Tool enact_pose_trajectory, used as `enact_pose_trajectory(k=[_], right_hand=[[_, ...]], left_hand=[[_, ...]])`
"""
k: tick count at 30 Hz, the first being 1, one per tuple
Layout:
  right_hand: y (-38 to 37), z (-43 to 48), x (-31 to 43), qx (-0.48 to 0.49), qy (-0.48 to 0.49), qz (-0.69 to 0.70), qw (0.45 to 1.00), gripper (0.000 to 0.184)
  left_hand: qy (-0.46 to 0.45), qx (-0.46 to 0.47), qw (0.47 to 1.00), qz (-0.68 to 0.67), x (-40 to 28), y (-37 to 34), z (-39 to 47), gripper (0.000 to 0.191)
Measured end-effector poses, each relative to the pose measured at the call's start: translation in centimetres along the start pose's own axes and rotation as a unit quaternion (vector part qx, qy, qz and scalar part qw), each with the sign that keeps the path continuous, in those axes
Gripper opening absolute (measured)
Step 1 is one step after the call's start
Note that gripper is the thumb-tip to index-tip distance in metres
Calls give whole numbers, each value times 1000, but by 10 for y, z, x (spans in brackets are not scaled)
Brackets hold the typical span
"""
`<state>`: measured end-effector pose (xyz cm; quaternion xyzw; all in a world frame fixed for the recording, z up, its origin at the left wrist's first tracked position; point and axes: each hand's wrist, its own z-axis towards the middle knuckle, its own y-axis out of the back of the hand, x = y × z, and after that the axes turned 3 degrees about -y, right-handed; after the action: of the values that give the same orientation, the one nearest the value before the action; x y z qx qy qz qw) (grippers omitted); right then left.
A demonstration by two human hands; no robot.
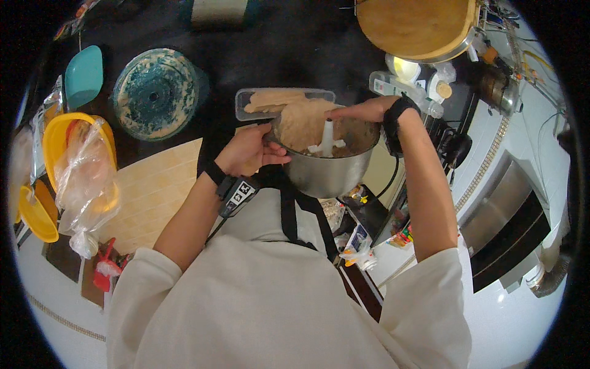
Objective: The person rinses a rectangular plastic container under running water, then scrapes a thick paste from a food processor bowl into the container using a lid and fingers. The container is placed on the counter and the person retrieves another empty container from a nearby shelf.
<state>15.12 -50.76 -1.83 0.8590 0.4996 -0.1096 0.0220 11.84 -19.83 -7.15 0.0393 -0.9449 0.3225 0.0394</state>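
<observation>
In front of my body a steel food-processor bowl (329, 177) is tilted over a clear plastic container (240, 104) on the dark worktop. My left hand (256, 147) grips the bowl's left rim. My right hand (364, 110) reaches over the far right rim, its fingers near the top of the white blade shaft (327, 138) standing inside the bowl. A pale brown paste (304, 122) spreads along the bowl's far left inner wall up to the lip. Similar paste (272, 101) lies in the clear container, partly hidden behind the bowl.
A paste-smeared round lid (156, 94) and a teal spatula head (84, 76) lie at the left. Nearer are a yellow basket (48, 152) with plastic bags and a beige sheet (156, 193). A clear bottle (405, 92) and a round wooden board (415, 27) are at the right.
</observation>
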Motion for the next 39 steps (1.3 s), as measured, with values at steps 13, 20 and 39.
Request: enact_pose_trajectory(k=[13,20,39], right_hand=[[-2,0,-6,13,-28,-23,999,105],[-7,13,1,7,5,-9,1000,123],[-18,-9,35,12,70,-29,997,109]], left_hand=[[20,-10,1000,-10,5,-4,10,30],[20,2,999,-27,5,13,3,31],[-25,-28,999,-14,4,33,-21,31]])
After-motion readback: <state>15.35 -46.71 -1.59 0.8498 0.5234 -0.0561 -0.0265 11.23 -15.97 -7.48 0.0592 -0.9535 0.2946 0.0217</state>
